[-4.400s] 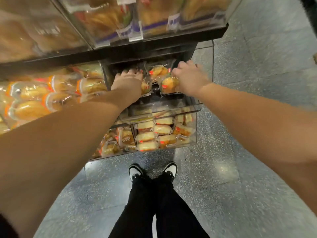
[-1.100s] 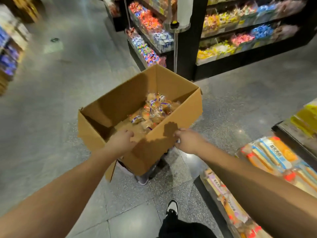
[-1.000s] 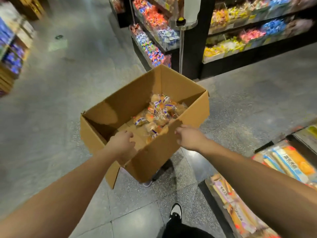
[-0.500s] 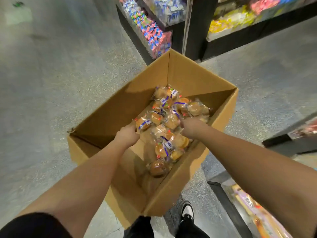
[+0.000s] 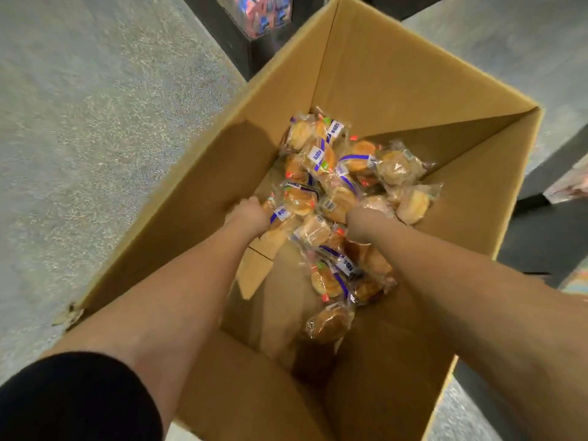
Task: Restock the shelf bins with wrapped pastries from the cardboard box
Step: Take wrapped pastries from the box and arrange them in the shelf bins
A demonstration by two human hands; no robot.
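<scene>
Both hands are sunk among the pastries at the bottom of the large open brown cardboard box (image 5: 366, 74). Of the left hand (image 5: 249, 214) only the back is seen; its fingers are turned down into the heap beside a clear packet with a blue strip, and whether anything is gripped cannot be told. The right hand (image 5: 362, 222) is likewise buried to the knuckles among the wrappers, and its hold, if any, cannot be made out either.

A heap of round golden pastries in clear wrappers with blue and white labels (image 5: 337, 173) is spread along the far and right part of the box floor, with a few lying nearer, among them one darker wrapped pastry (image 5: 329, 323) by itself close to the near wall. Roughly fifteen to twenty packets can be counted, though the overlaps make an exact figure uncertain. One box and two hands are seen; no shelf bin is shown.

As a judgement, a fresh handful is being gathered and nothing has been lifted yet. Much of the box floor is already bare, so the stock appears largely used, with several more loads probably left to be carried over.
</scene>
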